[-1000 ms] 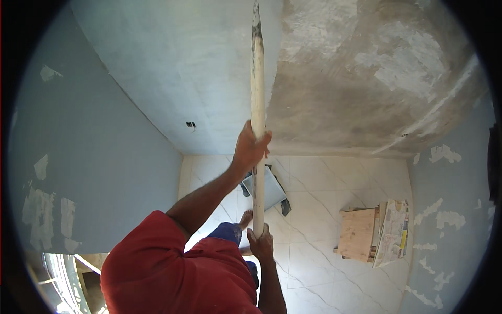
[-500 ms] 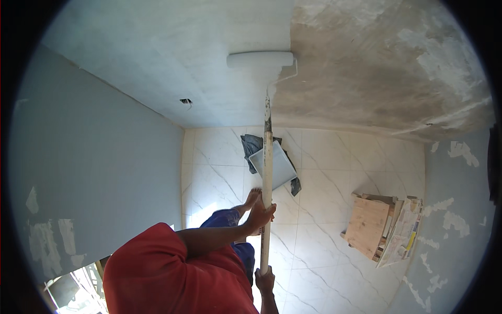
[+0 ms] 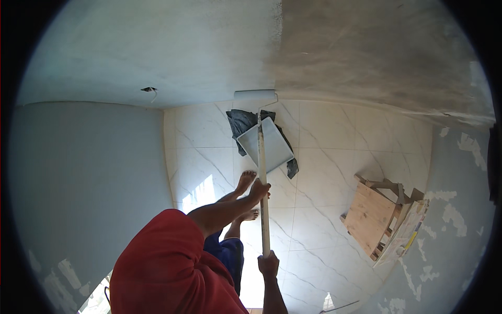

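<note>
A paint roller [image 3: 254, 94] on a long pale pole [image 3: 263, 157] lies against the foot of the wall ahead, just above the floor. Partway along the pole, my left hand [image 3: 260, 190] is closed round it. My right hand [image 3: 269, 265] grips the pole's near end. Beneath the pole sits a grey paint tray [image 3: 280, 149], partly covered by it, on a crumpled dark plastic sheet [image 3: 241, 121]. The wall's left part is painted pale [image 3: 198, 52]; its right part is bare brownish plaster [image 3: 355, 57].
On the right stands a small wooden stool [image 3: 370, 219] beside a leaning board [image 3: 402, 238]. A socket hole with a loose wire [image 3: 149, 89] opens in the wall ahead. My bare feet [image 3: 246, 180] stand on marbled floor tiles [image 3: 324, 172]. A blue-grey wall [image 3: 89, 167] bounds the left.
The roller has come down the wall from mid-height to its foot, with both hands still on the pole. More of the floor's right side shows now.
</note>
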The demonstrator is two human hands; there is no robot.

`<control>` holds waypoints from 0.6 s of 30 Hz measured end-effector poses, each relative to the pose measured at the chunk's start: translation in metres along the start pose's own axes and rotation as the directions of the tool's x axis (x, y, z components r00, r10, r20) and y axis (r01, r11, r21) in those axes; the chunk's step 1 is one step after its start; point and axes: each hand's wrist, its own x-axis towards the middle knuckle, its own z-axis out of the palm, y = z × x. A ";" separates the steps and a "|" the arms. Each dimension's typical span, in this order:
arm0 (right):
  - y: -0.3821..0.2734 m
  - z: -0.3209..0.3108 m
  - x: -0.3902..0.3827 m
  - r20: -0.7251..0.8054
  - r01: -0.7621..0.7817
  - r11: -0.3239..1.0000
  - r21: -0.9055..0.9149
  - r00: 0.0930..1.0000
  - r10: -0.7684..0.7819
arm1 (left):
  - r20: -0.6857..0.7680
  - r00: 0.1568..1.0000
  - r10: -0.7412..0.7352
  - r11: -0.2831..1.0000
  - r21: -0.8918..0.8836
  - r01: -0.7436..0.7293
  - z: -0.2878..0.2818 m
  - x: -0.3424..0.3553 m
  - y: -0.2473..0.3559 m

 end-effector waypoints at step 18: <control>0.016 -0.009 0.008 0.065 -0.055 0.998 -0.026 0.996 0.056 | 0.044 0.992 0.116 0.954 0.273 -0.124 0.001 -0.045 0.041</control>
